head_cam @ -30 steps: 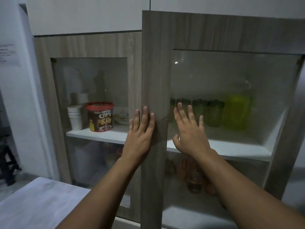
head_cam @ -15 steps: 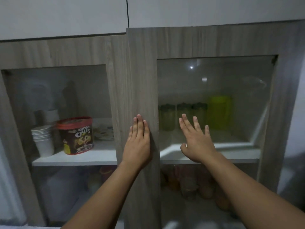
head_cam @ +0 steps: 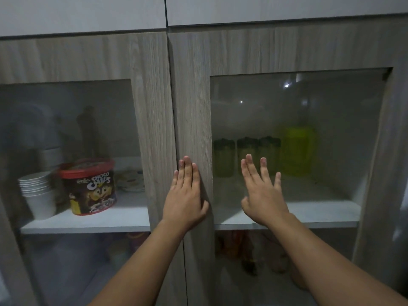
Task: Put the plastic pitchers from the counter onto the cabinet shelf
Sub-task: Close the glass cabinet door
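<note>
Behind the left glass door, paper cups [head_cam: 37, 191] and a Choco Chips tub [head_cam: 89, 186] stand on the shelf [head_cam: 99, 221]. The left hand [head_cam: 184, 195] lies flat, fingers straight, on the right door's wooden frame [head_cam: 194, 107]. The right hand [head_cam: 262, 193] is spread wide at the glass. The pitchers [head_cam: 247, 155] stand along the shelf's back edge, with a yellow container [head_cam: 298, 151] beside them.

1. Pitchers [head_cam: 298, 151] and three dark-lidded containers [head_cam: 247, 155] blurred behind the frosted glass; handles, spouts indiscernible.
2. Lower-shelf items [head_cam: 249, 250]: dim orange shapes, unidentifiable.
3. Left door [head_cam: 152, 107] cut by frame edge.
4. Both forearms cropped at the bottom.
</note>
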